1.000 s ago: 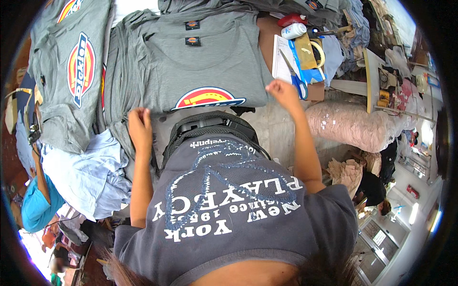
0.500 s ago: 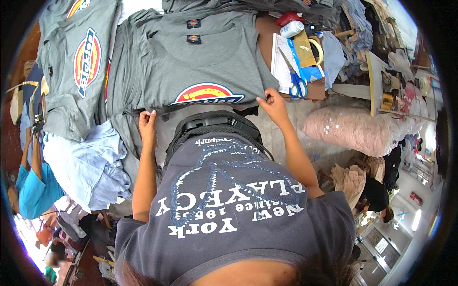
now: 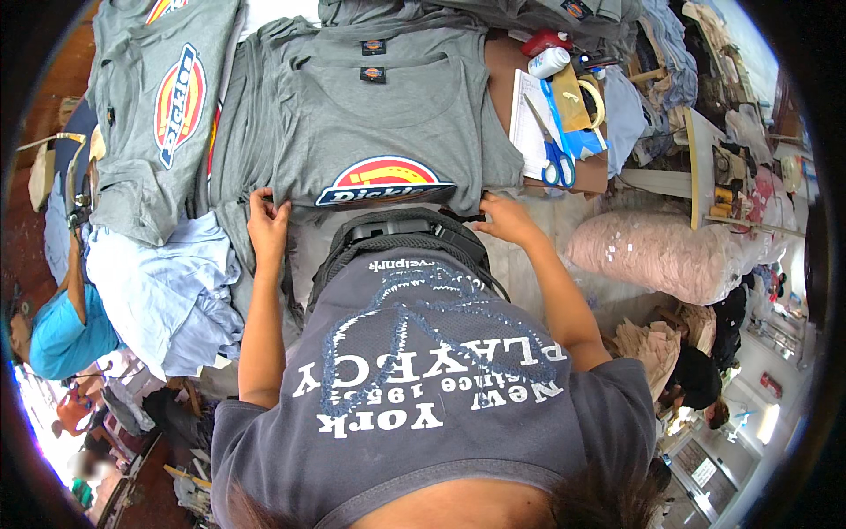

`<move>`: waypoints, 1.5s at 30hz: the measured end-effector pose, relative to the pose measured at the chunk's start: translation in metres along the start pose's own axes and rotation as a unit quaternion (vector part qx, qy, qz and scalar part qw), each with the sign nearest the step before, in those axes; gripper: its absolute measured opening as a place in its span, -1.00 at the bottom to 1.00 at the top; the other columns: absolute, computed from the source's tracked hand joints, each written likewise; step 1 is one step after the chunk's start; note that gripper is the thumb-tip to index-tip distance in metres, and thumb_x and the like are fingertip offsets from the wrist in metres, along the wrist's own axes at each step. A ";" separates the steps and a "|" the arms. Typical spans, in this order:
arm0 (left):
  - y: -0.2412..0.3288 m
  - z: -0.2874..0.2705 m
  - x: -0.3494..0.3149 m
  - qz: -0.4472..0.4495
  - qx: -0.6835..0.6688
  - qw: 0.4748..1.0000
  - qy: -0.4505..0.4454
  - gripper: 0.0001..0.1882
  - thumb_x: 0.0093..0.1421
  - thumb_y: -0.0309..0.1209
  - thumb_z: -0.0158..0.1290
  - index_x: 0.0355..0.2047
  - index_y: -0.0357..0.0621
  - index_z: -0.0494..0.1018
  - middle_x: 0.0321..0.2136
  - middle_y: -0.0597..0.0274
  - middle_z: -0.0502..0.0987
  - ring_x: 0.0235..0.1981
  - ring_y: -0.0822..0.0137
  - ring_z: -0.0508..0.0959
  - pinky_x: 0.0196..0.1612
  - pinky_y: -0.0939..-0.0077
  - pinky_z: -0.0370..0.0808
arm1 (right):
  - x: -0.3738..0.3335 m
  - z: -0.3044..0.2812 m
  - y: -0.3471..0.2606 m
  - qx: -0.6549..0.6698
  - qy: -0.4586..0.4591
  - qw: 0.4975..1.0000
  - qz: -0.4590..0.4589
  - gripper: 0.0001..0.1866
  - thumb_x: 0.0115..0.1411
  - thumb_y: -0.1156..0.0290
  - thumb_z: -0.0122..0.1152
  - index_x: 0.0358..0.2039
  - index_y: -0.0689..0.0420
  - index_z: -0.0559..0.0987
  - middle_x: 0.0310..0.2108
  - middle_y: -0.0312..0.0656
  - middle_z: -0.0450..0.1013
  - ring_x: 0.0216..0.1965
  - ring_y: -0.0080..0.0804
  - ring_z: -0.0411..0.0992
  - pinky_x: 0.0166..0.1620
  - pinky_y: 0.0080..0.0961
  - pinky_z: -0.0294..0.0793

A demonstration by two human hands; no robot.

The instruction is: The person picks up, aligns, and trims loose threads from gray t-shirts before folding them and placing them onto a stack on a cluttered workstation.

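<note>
The left hand [image 3: 267, 222] is closed on the lower left edge of the grey T-shirt [image 3: 388, 115], fingers curled over the cloth where it bunches at the fold. The right hand [image 3: 504, 219] pinches the same hem at its lower right corner, fingers narrow and pressed onto the fabric. Between the two hands the hem is folded up, so that only the top half of the shirt's chest emblem [image 3: 385, 180] shows: an arched badge in red, yellow and dark blue.

The grey T-shirt lies flat with its neckline pointing away from the person, a small dark neck label [image 3: 373, 74] visible inside the collar. It tops a stack of like grey shirts, whose collars and another label [image 3: 374, 46] peek out beyond it. The stack rests on the counter [image 3: 502, 62] directly ahead of the person's chest.

To the left, well apart from the hands, a second grey shirt [image 3: 141, 132] lies spread with its full badge turned sideways, and beneath it pale blue cloth [image 3: 163, 291] hangs down. To the right, near the right hand, blue-handled scissors [image 3: 551, 141] rest on a white sheet of paper [image 3: 529, 123], with a roll of tape [image 3: 592, 99] just beyond. A pink stuffed bag [image 3: 652, 256] sits lower right.
</note>
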State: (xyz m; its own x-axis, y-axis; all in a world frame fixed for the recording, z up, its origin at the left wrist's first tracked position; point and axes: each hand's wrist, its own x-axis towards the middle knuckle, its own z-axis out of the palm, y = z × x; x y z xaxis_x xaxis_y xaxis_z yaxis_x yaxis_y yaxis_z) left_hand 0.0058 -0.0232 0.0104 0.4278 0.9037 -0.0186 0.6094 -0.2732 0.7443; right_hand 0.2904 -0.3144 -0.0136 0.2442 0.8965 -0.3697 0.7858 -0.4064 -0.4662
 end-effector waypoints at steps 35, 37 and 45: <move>0.039 0.035 0.166 -0.130 -0.184 0.970 -0.095 -0.41 -0.03 -0.18 0.09 -0.12 -0.42 0.28 -0.26 0.07 0.45 -0.31 0.31 0.48 -0.25 0.53 0.38 | 0.140 -0.109 0.006 0.453 0.227 0.834 0.218 -0.43 -0.11 0.30 0.24 -0.12 0.33 0.31 -0.33 -0.18 0.41 -0.40 -0.53 0.35 -0.35 -0.65 0.33; 0.039 0.034 0.164 -0.205 -0.366 0.890 -0.179 -0.44 0.01 -0.18 0.04 -0.11 -0.40 0.27 -0.24 0.08 0.45 -0.31 0.32 0.48 -0.23 0.50 0.39 | 0.144 -0.105 0.018 0.540 0.182 0.806 0.163 -0.53 -0.10 0.33 0.23 -0.18 0.28 0.37 -0.36 -0.21 0.41 -0.41 -0.49 0.36 -0.34 -0.60 0.32; 0.070 0.003 0.119 -0.080 -0.551 0.762 -0.332 -0.52 0.13 -0.22 -0.10 -0.01 -0.27 0.21 -0.18 0.18 0.41 -0.18 0.42 0.42 -0.10 0.54 0.33 | 0.101 -0.107 -0.010 0.800 -0.059 0.597 0.021 -0.57 0.08 0.23 0.03 -0.14 0.29 0.31 -0.24 -0.02 0.40 -0.24 -0.35 0.40 -0.15 -0.44 0.37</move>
State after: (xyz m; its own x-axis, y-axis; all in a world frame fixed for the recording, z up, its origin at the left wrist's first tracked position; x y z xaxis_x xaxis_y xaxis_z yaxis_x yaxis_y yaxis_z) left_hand 0.1013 0.0645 0.0585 0.8729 0.4307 -0.2293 -0.0842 0.5957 0.7988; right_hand 0.3682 -0.2011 0.0397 0.1281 0.8994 -0.4180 -0.7913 -0.1613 -0.5897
